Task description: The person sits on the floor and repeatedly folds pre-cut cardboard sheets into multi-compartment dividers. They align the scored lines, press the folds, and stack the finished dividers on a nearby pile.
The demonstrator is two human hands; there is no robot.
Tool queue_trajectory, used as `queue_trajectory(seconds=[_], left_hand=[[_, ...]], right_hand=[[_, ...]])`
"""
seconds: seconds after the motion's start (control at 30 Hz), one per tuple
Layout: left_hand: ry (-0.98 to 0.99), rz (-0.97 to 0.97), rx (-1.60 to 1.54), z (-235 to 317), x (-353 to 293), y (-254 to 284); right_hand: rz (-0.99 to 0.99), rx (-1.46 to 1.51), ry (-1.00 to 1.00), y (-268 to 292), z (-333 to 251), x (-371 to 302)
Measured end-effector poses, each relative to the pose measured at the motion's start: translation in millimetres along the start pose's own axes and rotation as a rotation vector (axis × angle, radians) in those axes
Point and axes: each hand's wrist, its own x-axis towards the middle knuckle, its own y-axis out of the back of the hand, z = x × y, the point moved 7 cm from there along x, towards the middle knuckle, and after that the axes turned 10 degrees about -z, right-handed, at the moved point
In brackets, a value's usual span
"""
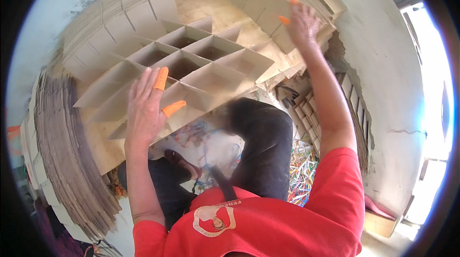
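A cardboard divider grid (211, 80) of interlocked slotted strips stands on a wooden board in front of me, its cells open upward. My left hand (146, 106) is at the grid's near left side, fingers stretched and holding nothing; whether it touches the strips I cannot tell. Orange covers sit on its thumb and index finger. My right hand (304, 24) reaches over a stack of slotted cardboard strips (262, 5) at the far right. Its thumb and index finger, also in orange covers, are apart. Nothing shows between them.
A long stack of slotted cardboard strips (115, 31) stands at the far left. Piled cardboard sheets (62, 146) line the left side. Tangled coloured straps (302, 168) lie on the floor, and more cardboard (314, 118) leans by the wall (390, 99) at right.
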Motion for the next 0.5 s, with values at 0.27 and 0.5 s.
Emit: queue_trajectory(seconds=[0.27,0.5], left_hand=[[0.184,0.275,-0.117,-27.4,-42.3,19.0],[0.221,0.319,-0.023,-55.2,-77.0,14.8]], right_hand=[[-0.046,0.163,-0.035,-46.3,91.0,27.4],[0.189,0.586,-0.035,61.7,39.5,0.2]])
